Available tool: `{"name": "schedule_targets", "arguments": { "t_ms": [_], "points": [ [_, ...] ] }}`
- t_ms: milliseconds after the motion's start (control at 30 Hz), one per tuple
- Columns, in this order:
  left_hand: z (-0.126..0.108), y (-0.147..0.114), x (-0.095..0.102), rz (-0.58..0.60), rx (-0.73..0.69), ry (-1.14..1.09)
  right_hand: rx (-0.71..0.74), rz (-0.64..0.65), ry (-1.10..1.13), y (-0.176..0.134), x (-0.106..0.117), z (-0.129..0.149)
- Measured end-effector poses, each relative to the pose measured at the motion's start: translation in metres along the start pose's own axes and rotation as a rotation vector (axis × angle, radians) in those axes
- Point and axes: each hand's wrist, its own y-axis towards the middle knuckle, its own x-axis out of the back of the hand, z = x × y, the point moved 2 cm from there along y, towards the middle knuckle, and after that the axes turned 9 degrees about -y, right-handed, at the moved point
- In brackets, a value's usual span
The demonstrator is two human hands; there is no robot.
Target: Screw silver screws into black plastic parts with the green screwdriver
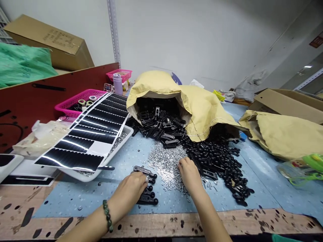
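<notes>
My left hand, with a beaded bracelet on the wrist, curls over a short row of black plastic handle-like parts with round knob ends. Its fingertips are mostly hidden behind the hand, against one of those parts. My right hand reaches into the right side of a heap of small silver nuts and screws, fingers bent down and together. Whatever is between those fingertips is too small to make out. Behind the heap, loose black slotted parts spill from a yellow paper sack.
Right of the heap lies a pile of black knobbed parts beneath a second sack. At left, sheets of black stickers rest across a white tray of hardware. A pink basket and a green-lidded bottle flank the area.
</notes>
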Motion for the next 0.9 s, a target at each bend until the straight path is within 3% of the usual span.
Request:
{"name": "schedule_targets", "arguments": {
  "t_ms": [167,300,433,500,733,900],
  "points": [
    [0.002,-0.006,0.004,-0.024,-0.020,-0.053,-0.033,-0.011,0.150,-0.013,0.006,-0.002],
    [0.006,-0.012,0.016,-0.044,0.068,-0.197,-0.065,0.034,0.315,-0.027,0.010,0.013],
    [0.012,-0.016,0.019,-0.105,0.177,-0.374,-0.182,0.242,0.799,-0.046,0.003,0.050],
    [0.015,-0.017,0.017,-0.111,0.187,-0.414,-0.160,0.316,0.895,-0.055,-0.002,0.071],
    [0.012,-0.022,0.017,-0.169,0.088,-0.413,0.278,0.188,0.428,-0.062,-0.015,0.104],
    [0.009,-0.018,0.007,-0.212,-0.014,-0.285,0.376,0.139,0.260,-0.066,-0.016,0.109]
  ]
}}
